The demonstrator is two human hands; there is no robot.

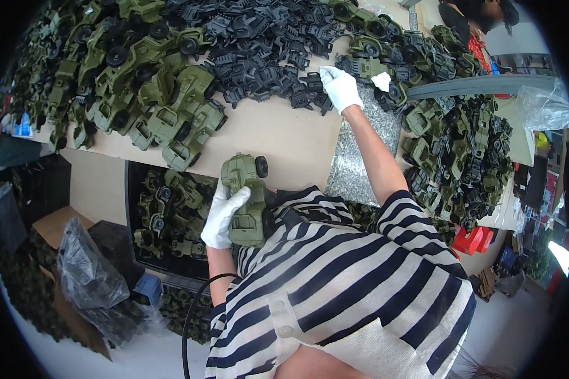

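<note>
left hand (219, 220) snug around olive toy vehicle (248, 220) with black wheels (261, 167); right hand (341, 90) at black parts (259, 63), grip unclear

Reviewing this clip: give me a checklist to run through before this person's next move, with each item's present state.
1. Green toy vehicle supported: ok, the left hand grasps it.
2. Vehicle's wheels all fitted: cannot tell; one black wheel shows clearly, others are hidden or unclear.
3. Right hand at the dark grey parts: ok, at the pile's right edge.
4. Single part gripped: cannot tell; the fingertips' contact is unclear.
5. Area beside the right hand free of scraps: not ok, a white scrap lies to its right.
</note>
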